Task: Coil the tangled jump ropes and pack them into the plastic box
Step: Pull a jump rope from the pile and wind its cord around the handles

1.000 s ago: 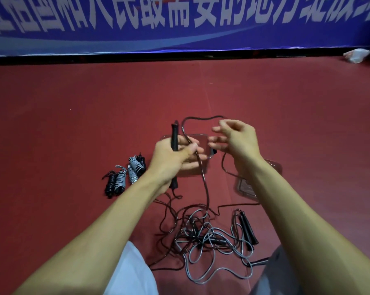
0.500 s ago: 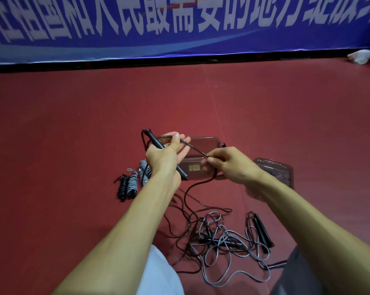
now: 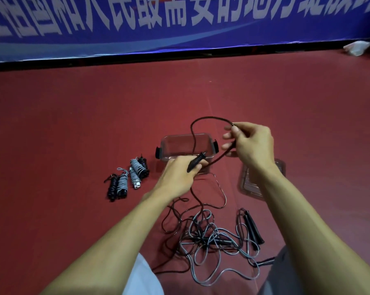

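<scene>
Left hand [image 3: 177, 176] grips one handle [image 3: 196, 164]; right hand [image 3: 253, 144] pinches its rope [image 3: 209, 118]; perhaps four bundles [image 3: 121, 184].

Blue banner [image 3: 179, 37] behind red flr [image 3: 73, 124]

left grip [image 3: 175, 177], right grip [image 3: 252, 143], forearms [image 3: 116, 241]: bare | white garment [image 3: 141, 277] left | grey garment [image 3: 282, 273] right

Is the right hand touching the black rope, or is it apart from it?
Touching. The head view shows the right hand pinching the black rope between thumb and fingertips, at the end of its raised loop.
</scene>
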Motion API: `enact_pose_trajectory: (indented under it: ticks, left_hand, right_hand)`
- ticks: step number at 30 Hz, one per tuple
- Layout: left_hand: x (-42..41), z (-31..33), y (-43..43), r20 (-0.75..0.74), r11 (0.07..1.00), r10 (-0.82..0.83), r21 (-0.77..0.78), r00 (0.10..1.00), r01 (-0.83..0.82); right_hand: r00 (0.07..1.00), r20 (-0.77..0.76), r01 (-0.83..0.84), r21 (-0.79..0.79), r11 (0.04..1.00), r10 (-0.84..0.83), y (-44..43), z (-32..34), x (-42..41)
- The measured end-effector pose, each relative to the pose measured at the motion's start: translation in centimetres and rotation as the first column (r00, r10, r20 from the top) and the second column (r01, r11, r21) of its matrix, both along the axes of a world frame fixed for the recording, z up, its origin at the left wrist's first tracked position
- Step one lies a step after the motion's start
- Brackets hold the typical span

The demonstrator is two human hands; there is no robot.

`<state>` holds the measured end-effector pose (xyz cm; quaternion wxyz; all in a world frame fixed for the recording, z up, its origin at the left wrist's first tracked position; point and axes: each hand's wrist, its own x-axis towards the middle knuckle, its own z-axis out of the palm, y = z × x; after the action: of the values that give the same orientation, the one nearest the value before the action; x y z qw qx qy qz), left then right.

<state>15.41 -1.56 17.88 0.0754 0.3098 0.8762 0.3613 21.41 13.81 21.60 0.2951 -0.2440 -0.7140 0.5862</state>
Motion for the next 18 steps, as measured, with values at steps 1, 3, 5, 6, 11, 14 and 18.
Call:
enact_pose_trajectory:
  ticks: [1,3,5,6,11,14,18]
  left_hand:
    - [0.0,-0.2,0.1,0.001,1.0,-0.02,-0.016,1.0,0.02]
    - [0.4,-0.4,0.5,0.004,0.999,-0.037,-0.04,0.999,0.037]
    - [0.5,-0.5,0.9,0.031,0.999,-0.031,-0.042,0.999,0.033]
    - [0.5,-0.4,1.1,0.063,1.0,-0.014,-0.013,0.998,0.015]
    - [1.0,0.7,1.3,0.447,0.915,0.007,0.358,0.894,-0.186]
    - [1.1,2.1,1.3,0.594,0.767,-0.036,0.532,0.804,-0.358]
    - [0.4,3.5,0.6,0.718,0.528,-0.125,0.632,0.684,-0.567]
  right_hand:
    - [1.0,-0.013,0.017,-0.031,0.999,-0.018,0.2,0.1,0.0]
    - [0.998,-0.057,0.019,-0.103,0.995,-0.024,0.5,0.4,0.2]
    - [0.994,-0.105,-0.003,-0.164,0.986,-0.014,0.6,0.7,0.4]
    - [0.992,-0.124,-0.015,-0.196,0.981,-0.01,0.7,0.9,0.5]
    - [0.978,-0.202,-0.114,-0.312,0.943,0.052,0.6,1.1,0.8]
    - [0.987,-0.086,-0.153,-0.211,0.965,0.137,0.4,0.5,0.5]
    - [0.943,0.203,-0.293,0.136,0.946,0.262,-0.2,-0.6,0.3]
